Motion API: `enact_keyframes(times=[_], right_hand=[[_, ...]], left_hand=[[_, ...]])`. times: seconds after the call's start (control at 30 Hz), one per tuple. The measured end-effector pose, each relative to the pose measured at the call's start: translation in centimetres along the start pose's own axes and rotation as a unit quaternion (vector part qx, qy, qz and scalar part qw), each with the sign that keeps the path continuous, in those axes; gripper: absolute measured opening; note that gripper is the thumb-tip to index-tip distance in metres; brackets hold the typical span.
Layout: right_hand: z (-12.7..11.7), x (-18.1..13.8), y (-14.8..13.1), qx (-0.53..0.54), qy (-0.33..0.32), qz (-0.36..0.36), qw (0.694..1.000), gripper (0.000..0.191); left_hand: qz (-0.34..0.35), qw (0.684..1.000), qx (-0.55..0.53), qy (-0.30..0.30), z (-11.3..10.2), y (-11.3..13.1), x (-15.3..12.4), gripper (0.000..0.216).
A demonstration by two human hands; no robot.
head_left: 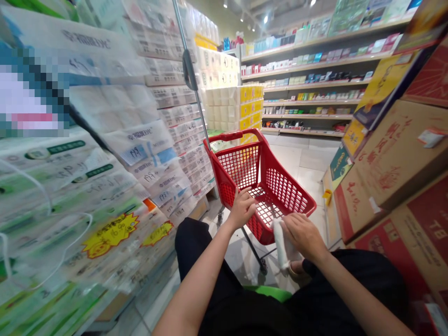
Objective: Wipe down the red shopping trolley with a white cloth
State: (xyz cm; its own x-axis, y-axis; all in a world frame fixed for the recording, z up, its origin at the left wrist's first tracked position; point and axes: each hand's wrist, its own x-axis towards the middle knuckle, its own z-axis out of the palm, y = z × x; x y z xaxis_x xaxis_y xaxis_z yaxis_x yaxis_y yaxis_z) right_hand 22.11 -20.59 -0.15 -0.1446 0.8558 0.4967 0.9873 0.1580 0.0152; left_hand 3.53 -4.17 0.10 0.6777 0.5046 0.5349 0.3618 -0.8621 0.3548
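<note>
Seen from above: the right hand point(303, 233) grips the top of a white cloth point(280, 245) at the near corner of a red cart point(276, 186). The cloth hangs lengthwise down from the rim. The left hand point(241, 207) curls over the cart's near rim, close by. Pale floor point(308, 163) lies under the cart. Tissue packs point(168, 140) stand left of it, boxes point(395, 154) right, shelves point(308, 70) beyond.
</note>
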Motion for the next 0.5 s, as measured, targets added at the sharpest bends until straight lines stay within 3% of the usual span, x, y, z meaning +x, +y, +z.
enact_keyframes(times=[0.1, 0.2, 0.37, 0.5], right_hand=[[0.5, 1.1, -3.9, 0.001, -0.009, -0.02, 1.0, 0.026], [0.8, 2.0, -4.9, 0.012, -0.019, -0.058, 0.998, 0.024], [0.4, 1.6, -0.1, 0.009, -0.037, -0.083, 0.996, 0.023], [0.1, 0.1, 4.3, 0.0, -0.006, -0.076, 0.997, 0.023]], left_hand=[[-0.002, 1.0, 0.006, 0.001, -0.6, -0.7, 0.1, 0.027], [0.001, 1.0, 0.005, 0.009, -1.5, -1.5, 0.1, 0.024], [0.012, 1.0, -0.021, -0.003, -2.6, -3.1, 0.0, 0.02], [0.019, 0.999, -0.033, -0.021, -2.9, -4.0, 0.2, 0.02]])
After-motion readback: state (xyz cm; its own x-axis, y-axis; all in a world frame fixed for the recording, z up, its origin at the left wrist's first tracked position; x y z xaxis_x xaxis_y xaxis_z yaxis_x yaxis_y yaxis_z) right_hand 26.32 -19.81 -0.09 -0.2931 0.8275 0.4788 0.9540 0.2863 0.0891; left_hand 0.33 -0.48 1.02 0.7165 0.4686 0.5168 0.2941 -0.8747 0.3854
